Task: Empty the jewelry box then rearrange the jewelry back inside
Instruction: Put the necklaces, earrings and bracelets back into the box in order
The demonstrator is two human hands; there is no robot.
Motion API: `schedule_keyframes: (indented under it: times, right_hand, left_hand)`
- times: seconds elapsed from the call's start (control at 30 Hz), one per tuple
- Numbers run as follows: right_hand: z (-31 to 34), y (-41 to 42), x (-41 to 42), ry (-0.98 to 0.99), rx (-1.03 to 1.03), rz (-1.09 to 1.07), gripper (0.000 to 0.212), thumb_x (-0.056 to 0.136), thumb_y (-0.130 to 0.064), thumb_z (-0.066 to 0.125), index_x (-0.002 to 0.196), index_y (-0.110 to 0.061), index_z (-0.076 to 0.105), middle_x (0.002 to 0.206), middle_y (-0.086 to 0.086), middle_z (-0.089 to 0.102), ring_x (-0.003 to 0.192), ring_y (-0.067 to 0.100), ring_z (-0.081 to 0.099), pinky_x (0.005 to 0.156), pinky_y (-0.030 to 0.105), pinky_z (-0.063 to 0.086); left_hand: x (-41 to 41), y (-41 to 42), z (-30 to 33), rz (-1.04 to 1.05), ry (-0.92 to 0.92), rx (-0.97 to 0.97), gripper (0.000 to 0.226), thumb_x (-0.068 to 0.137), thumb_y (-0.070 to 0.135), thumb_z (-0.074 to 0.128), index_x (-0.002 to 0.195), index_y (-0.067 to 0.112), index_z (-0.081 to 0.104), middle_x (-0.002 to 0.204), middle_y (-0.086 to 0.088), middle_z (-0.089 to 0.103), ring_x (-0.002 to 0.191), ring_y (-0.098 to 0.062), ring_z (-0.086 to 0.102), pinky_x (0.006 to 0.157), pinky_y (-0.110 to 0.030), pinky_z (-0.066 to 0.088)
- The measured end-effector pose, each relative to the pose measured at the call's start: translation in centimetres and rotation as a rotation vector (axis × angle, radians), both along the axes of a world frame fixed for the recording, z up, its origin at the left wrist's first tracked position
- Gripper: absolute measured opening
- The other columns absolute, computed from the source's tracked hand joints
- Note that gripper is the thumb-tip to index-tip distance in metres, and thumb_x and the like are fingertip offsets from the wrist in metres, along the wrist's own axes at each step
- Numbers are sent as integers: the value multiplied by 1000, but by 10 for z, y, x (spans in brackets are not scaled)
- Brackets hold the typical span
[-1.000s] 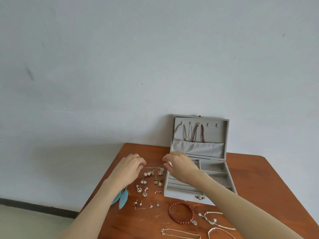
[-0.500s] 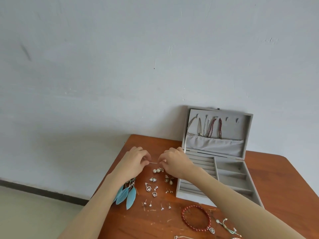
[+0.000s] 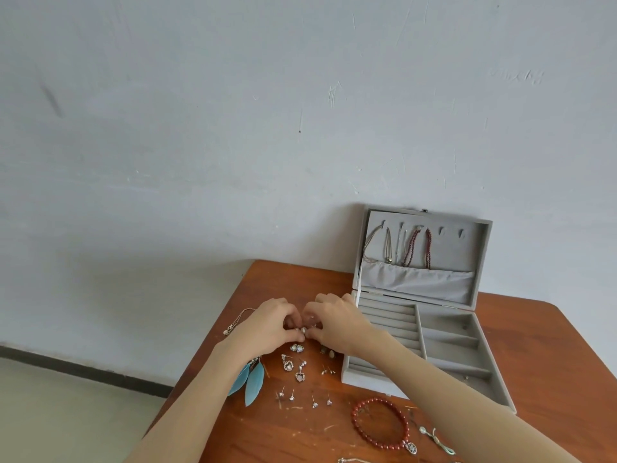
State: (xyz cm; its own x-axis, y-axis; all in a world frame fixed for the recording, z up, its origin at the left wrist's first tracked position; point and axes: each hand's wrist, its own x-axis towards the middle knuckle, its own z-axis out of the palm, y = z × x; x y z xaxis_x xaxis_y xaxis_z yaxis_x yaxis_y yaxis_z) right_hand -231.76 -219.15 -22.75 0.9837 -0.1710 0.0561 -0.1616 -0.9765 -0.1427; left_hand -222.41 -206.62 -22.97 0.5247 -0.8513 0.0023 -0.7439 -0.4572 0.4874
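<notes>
Two hands meet over small pearl earrings beside an open jewelry box.

At lower centre of the frame the left hand [image 3: 271, 324] and right hand [image 3: 337, 320] come fingertip to fingertip on the wooden table [image 3: 541, 332], each with fingers curled and pinching at the pearl earrings [image 3: 302, 330] between them; exactly which piece each hand holds is too small to tell. The grey jewelry box [image 3: 414, 324] stands open just right of the hands, its lid upright against the wall, with necklaces [image 3: 412, 247] hanging inside the lid. Below the hands lie stud earrings [image 3: 302, 397], heart-shaped earrings [image 3: 293, 369] and blue feather earrings [image 3: 250, 382]. A red bead bracelet [image 3: 380, 424] lies near the bottom edge, in front of the box.
</notes>
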Motion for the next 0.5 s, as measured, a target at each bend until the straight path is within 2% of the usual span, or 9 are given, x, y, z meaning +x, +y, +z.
schedule_keyframes:
  times: [0.17,0.27,0.5]
  right_hand:
    - [-1,3,-2,-30,27,10,29,87,-37,57,111,-19,58,112,1,55,108,18,47,95,36,28]
    - [-2,6,-2,-45,38,8,28,88,-37,56,110,-19,60,110,1,56,108,19,46,94,36,28]
    - [0,8,-7,-112,83,2,23,91,-30,51,106,-16,61,111,2,57,108,19,45,93,34,30]
  left_hand:
    - [1,4,-1,31,-5,-34,14,82,25,67,94,19,66,90,10,52,83,-6,50,63,-11,34]
    - [1,9,0,49,-11,-64,14,84,21,65,98,20,67,91,10,57,83,-4,52,63,-8,36]
    - [-4,16,-1,56,-89,-97,21,90,21,55,109,19,64,94,10,53,75,0,49,62,-5,36]
